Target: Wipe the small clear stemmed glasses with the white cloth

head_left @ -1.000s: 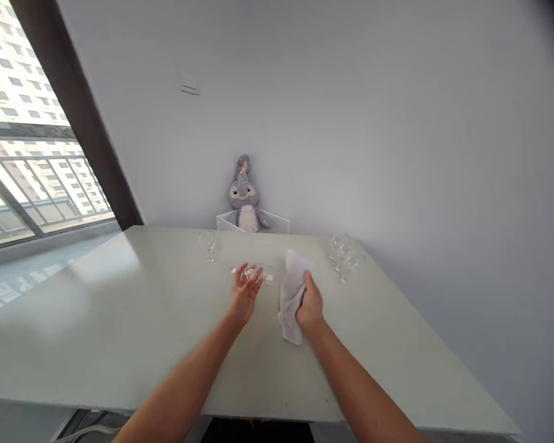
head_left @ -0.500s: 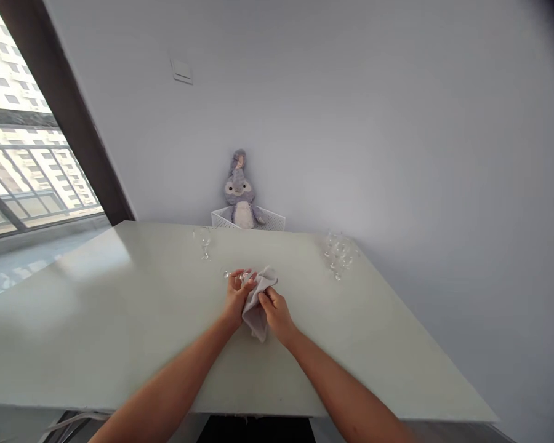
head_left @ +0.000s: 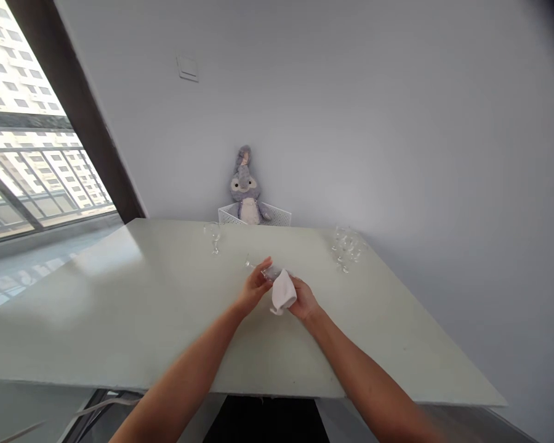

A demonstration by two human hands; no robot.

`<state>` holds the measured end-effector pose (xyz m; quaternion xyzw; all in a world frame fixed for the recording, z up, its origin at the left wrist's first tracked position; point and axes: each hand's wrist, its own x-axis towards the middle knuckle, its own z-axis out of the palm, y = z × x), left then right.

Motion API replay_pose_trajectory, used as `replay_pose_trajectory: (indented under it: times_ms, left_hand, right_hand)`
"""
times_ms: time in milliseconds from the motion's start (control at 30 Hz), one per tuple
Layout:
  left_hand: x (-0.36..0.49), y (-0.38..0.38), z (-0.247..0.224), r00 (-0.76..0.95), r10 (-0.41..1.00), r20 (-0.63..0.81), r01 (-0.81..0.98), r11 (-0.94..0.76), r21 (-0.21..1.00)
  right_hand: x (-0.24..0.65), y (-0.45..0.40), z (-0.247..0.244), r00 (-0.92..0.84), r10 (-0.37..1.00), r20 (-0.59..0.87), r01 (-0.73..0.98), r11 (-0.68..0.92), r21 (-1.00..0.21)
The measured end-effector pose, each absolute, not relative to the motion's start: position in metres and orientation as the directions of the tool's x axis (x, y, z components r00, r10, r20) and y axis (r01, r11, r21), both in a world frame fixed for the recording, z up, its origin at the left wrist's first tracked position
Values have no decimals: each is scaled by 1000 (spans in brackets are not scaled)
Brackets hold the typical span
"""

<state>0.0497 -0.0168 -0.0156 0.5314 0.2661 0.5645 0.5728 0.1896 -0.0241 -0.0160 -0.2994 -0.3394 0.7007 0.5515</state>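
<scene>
My left hand [head_left: 257,284] is closed around the bowl of a small clear stemmed glass [head_left: 268,273], which lies tilted with its foot pointing left. My right hand [head_left: 303,298] grips a pale cloth [head_left: 284,291] at the mouth end of that glass. The cloth hangs toward me and hides part of the rim and some of my right fingers. Both hands are close together above the middle of the table.
The pale table [head_left: 166,320] reaches back to the wall. One or more clear glasses [head_left: 215,237] stand at the back left, and several stemmed glasses [head_left: 346,246] cluster at the back right. Behind the table a grey plush toy [head_left: 248,197] sits in a white basket [head_left: 281,217].
Both hands have moved right with the glass and cloth. The cloth has come off the left palm and now bunches at the mouth end of the glass. The camera view has shifted slightly.
</scene>
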Motion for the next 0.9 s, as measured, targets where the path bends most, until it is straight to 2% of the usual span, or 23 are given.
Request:
replay_pose_trajectory:
  times_ms: [67, 133, 200, 233, 300, 400, 467, 533, 633, 700, 767, 833, 900]
  left_hand:
    - [47, -13, -18, 225, 938, 263, -290, -193, 938]
    - [45, -8, -23, 172, 968, 183, -167, -154, 974]
    - [43, -3, -28, 112, 985, 133, -74, -125, 989]
    - [42, -1, -28, 107, 986, 126, -53, -120, 991]
    - [41, -1, -26, 142, 982, 127, -58, -120, 991]
    - [41, -7, -17, 249, 955, 162, -129, -134, 983]
    - [41, -11, -12, 300, 933, 197, -186, -145, 972]
    - [40, -12, -10, 297, 940, 166, -205, -106, 973]
    - [40, -10, -11, 212, 977, 23, -160, 12, 987]
    - [40, -10, -11, 179, 983, -32, -156, 60, 986]
    - [41, -13, -9, 236, 972, -16, -223, 70, 972]
    - [42, -17, -5, 309, 949, 68, -320, 36, 947]
    - [42, -19, -4, 326, 932, 156, -380, -22, 925]
  right_hand:
    - [189, -27, -18, -228, 973, -23, -447, -126, -886]
    - [186, -32, -22, -242, 970, 15, -192, -33, -981]
    - [182, -34, -25, -235, 970, 62, 56, 78, -995]
    - [181, -34, -26, -222, 972, 74, 118, 102, -988]
    - [181, -32, -25, -192, 980, 50, 57, 62, -996]
    - [185, -28, -20, -207, 978, -38, -285, -97, -953]
    - [188, -29, -18, -232, 972, -32, -388, -122, -914]
    - [189, -33, -18, -210, 978, 9, -277, -50, -960]
    - [187, -38, -21, -172, 980, 98, 83, 113, -990]
    - [185, -39, -22, -157, 982, 109, 171, 136, -976]
    - [185, -37, -21, -144, 987, 72, 39, 78, -996]
    - [184, -36, -19, -153, 987, 38, -183, 9, -983]
    - [183, -37, -18, -175, 984, 41, -289, -11, -957]
